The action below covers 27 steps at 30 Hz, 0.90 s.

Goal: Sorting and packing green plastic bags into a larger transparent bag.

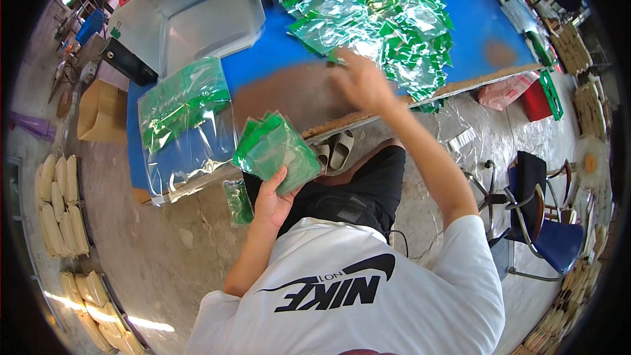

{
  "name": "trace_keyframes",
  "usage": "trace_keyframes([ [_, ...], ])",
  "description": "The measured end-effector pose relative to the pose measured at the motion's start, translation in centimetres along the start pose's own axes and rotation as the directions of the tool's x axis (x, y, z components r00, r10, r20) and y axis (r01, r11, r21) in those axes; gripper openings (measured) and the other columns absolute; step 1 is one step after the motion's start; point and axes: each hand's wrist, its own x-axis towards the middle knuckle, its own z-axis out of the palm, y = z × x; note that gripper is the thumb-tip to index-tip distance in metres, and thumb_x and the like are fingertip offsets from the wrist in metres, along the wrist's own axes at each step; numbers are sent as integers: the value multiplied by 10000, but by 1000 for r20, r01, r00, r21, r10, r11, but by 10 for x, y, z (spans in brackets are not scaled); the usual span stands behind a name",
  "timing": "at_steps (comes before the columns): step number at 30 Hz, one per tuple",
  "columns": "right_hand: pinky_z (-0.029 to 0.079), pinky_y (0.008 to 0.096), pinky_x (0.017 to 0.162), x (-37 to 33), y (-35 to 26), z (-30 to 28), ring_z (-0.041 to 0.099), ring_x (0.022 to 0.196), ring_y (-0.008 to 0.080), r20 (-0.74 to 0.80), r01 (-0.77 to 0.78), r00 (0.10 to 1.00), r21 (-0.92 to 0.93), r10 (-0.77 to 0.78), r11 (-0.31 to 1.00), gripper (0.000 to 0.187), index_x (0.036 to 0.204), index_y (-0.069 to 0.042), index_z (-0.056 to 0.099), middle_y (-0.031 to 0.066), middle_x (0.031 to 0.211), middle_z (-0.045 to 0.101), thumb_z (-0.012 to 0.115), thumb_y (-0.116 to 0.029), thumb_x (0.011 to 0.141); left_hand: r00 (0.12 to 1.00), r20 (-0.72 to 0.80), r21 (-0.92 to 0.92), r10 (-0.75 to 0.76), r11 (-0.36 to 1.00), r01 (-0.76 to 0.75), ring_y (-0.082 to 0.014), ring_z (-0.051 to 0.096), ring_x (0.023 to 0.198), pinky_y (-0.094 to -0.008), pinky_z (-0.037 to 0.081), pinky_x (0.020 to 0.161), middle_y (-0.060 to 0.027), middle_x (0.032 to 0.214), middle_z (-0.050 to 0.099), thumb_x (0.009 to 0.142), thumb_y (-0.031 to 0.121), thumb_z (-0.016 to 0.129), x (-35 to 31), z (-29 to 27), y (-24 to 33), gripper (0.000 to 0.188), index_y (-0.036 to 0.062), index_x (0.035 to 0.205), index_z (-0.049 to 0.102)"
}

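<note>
My left hand point(272, 198) grips a fanned stack of green-and-clear plastic bags point(275, 152) from below, its thumb on top, just in front of the table edge. Over the worn brown part of the blue table point(273, 52), my right hand point(365, 85) is smeared by motion beside a large loose pile of similar bags point(388, 23). Whether its fingers hold anything cannot be made out. On the table's left end, flat overlapping green bags point(187, 95) lie on a clear plastic sheet point(197, 151).
A translucent plastic bin point(213, 29) and a black box-like object point(128, 60) stand at the back left. A cardboard box point(102, 112) sits beyond the table's left side. A blue-seated chair point(557, 246) stands at right. One green bag packet point(238, 202) hangs low near my left wrist.
</note>
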Motion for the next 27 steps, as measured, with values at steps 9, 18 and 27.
trace_keyframes([
  [9,378,528,1106,-44,-85,8,512,1231,426,244,83,959,254,-147,964,432,1221,-13,629,254,1280,545,604,-353,956,1000,-2,16,8,1000,-8,-244,601,1217,-396,496,1068,-86,1318,609,924,100,711,10,-12,-7,489,62,1367,509],
  [18,402,501,1068,-3,0,25,523,1225,442,131,-199,954,-395,269,897,717,1209,52,592,304,1275,568,549,-612,942,996,-29,93,83,993,-80,-220,600,1213,-399,487,1059,-69,1318,610,942,116,695,1,-13,3,442,56,1348,530],
  [27,502,468,798,-28,-86,11,630,875,432,414,-303,910,608,32,734,386,935,20,610,233,922,639,524,-347,1017,995,94,253,-33,967,9,-228,615,1201,-392,489,1045,-93,1302,634,910,52,707,2,-19,27,482,19,1355,525],
])
